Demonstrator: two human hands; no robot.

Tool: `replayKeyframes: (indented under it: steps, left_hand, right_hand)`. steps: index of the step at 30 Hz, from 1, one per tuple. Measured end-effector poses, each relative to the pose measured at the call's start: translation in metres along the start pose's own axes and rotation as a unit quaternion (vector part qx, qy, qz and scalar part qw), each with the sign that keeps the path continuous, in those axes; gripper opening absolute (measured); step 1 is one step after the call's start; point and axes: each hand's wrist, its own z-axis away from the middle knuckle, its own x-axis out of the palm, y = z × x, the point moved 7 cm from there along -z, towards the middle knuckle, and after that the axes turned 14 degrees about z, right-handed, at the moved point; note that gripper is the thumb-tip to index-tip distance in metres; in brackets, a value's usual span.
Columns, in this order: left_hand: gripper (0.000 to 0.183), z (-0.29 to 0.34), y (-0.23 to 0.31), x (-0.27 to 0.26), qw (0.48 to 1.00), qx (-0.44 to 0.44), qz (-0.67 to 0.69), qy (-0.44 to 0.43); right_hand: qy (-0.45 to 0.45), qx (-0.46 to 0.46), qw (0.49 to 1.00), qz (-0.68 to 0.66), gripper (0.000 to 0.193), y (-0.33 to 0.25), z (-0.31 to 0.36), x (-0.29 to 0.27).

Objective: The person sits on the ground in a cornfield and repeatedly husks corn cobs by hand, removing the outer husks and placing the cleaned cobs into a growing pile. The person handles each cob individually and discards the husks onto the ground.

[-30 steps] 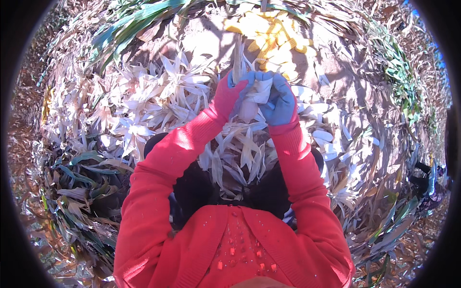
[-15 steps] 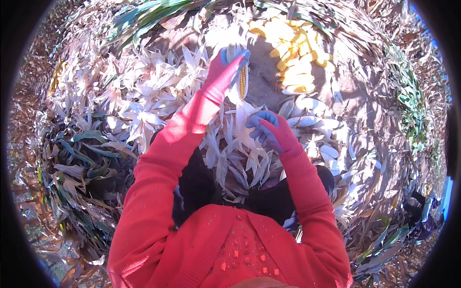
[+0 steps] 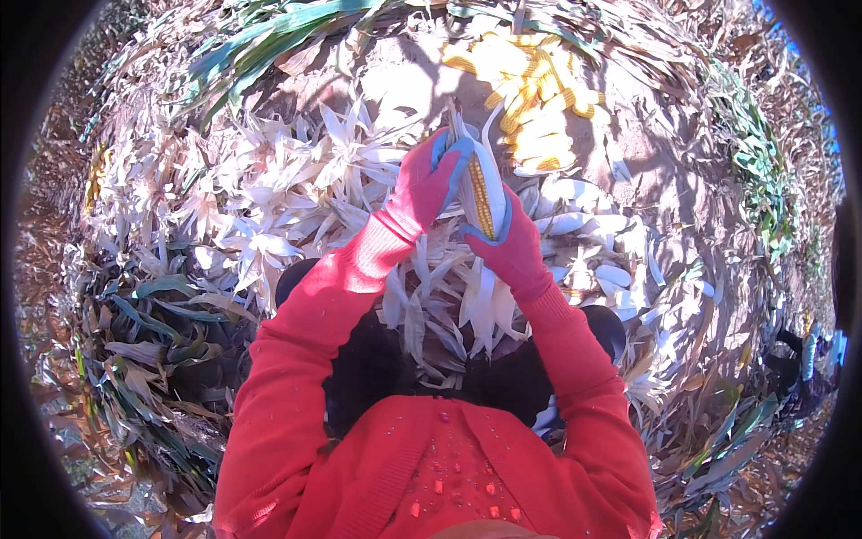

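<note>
Between my two gloved hands is an ear of corn (image 3: 481, 190), its yellow kernels bared along one side and pale husk still around the rest. My left hand (image 3: 433, 175) grips its upper end, where the husk leaves stick up. Around the lower end curls my right hand (image 3: 508, 241), thumb near the tip. Both gloves are pink with blue-grey palms and fingers. Loose stripped husks (image 3: 449, 301) lie below the ear, in front of my knees.
A pile of bare yellow cobs (image 3: 539, 90) lies on the soil ahead, slightly right. Ears in pale husk (image 3: 584, 216) rest beyond my right hand. Heaped dry husks (image 3: 269, 171) spread to the left, with green-brown leaves (image 3: 162, 314) nearer. Green stalks (image 3: 278, 40) border the far side.
My left hand has brought the ear nearer and slightly right. My right hand has risen and closed around its lower end. More of the white husk now stands away from the kernels.
</note>
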Motion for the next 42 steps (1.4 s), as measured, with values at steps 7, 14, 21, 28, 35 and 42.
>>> replayKeyframes:
  steps: [7,14,21,28,35,42]
  left_hand:
    - [0.021,0.002,0.005,-0.012,0.993,0.022,-0.114,0.022]
    - [0.028,0.009,-0.063,-0.011,0.925,-0.140,0.348,0.064]
    - [0.038,0.006,-0.011,0.000,0.982,0.064,-0.165,-0.066]
    - [0.028,-0.001,-0.055,-0.027,0.909,-0.202,0.346,0.118]
    - [0.031,-0.025,-0.101,-0.101,0.923,-0.195,0.315,0.099]
    - [0.057,-0.014,-0.006,-0.067,0.966,0.139,0.044,0.216]
  right_hand:
    - [0.086,-0.081,0.980,0.159,0.090,-0.012,0.006,-0.013]
    - [0.094,-0.075,0.993,0.008,0.081,-0.026,0.013,0.007]
    - [0.018,0.053,0.897,-0.439,0.060,-0.004,-0.004,0.022]
    - [0.017,0.128,0.854,-0.504,0.037,0.033,-0.016,0.011]
    - [0.122,0.101,0.819,-0.552,0.030,0.044,-0.028,-0.049]
    - [0.221,0.128,0.859,-0.444,0.038,0.068,-0.021,-0.051]
